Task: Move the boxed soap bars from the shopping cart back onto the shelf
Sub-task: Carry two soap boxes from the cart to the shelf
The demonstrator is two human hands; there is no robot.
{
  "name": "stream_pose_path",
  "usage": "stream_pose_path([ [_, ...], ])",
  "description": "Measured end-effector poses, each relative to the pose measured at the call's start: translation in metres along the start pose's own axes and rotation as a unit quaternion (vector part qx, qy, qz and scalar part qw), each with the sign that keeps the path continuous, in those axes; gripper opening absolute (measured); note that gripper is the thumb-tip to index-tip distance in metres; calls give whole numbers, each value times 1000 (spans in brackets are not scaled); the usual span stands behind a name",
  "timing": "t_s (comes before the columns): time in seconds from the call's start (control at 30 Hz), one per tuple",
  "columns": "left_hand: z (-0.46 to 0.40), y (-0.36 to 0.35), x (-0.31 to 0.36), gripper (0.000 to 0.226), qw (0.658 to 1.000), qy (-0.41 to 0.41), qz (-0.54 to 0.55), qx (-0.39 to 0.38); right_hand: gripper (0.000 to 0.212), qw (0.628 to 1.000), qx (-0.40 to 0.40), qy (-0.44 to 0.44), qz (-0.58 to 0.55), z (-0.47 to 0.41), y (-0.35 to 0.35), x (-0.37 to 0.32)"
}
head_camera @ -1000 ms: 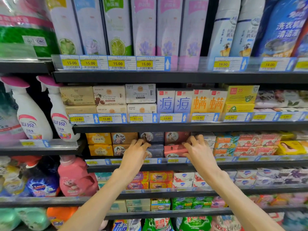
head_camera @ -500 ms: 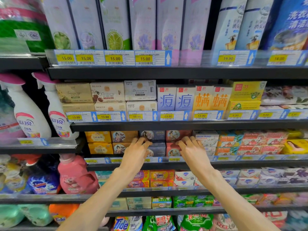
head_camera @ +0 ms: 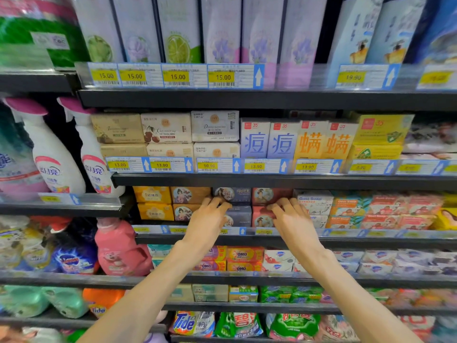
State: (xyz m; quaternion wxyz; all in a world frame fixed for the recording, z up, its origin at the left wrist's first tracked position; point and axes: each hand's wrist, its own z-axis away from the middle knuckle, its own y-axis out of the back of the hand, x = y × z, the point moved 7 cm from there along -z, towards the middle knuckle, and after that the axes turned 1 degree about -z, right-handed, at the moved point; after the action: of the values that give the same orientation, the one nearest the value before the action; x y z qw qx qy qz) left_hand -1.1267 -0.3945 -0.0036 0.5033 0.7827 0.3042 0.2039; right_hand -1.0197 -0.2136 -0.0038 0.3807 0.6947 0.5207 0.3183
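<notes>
Both my hands reach into the soap shelf (head_camera: 346, 240) at mid height. My left hand (head_camera: 206, 219) rests with its fingers against the front of the brown boxed soaps (head_camera: 189, 195) and the dark blue boxed soaps (head_camera: 237, 215). My right hand (head_camera: 290, 217) touches the stacked red boxed soaps (head_camera: 262, 217) with straight fingers. Neither hand grips a box. Yellow boxed soaps (head_camera: 154, 203) stand at the left end of the same row. The shopping cart is out of view.
White Goat Soap boxes (head_camera: 314, 203) and orange and red soap boxes (head_camera: 385, 210) fill the shelf to the right. The shelf above (head_camera: 272, 180) hangs low over the soaps. Spray bottles (head_camera: 57, 157) and a pink detergent jug (head_camera: 118, 248) stand at the left.
The red box under my right hand has gone back into line with its stack. Both hands have stayed at the box fronts, and the view has shifted slightly.
</notes>
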Motion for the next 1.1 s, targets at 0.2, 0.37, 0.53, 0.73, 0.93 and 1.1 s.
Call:
stream_pose_path([
  [0.2, 7, 11, 2, 42, 1000, 3, 18, 12, 30, 1000, -4, 7, -25, 1, 9, -2],
  [0.37, 28, 27, -3, 37, 999, 27, 29, 37, 33, 997, -15, 58, -55, 2, 18, -22],
  [0.53, 75, 45, -24, 39, 996, 69, 8, 64, 49, 978, -31, 153, -136, -5, 20, -74],
  [0.73, 179, 80, -69, 44, 975, 206, -37, 69, 50, 924, -37, 313, -218, 3, 35, -180],
  [0.93, 329, 136, -96, 43, 926, 358, -109, 48, 52, 843, -56, 442, -302, 40, 45, -302],
  [1.1, 464, 185, -111, 43, 870, 470, -138, 55, 58, 772, -74, 543, -322, 94, 74, -415],
])
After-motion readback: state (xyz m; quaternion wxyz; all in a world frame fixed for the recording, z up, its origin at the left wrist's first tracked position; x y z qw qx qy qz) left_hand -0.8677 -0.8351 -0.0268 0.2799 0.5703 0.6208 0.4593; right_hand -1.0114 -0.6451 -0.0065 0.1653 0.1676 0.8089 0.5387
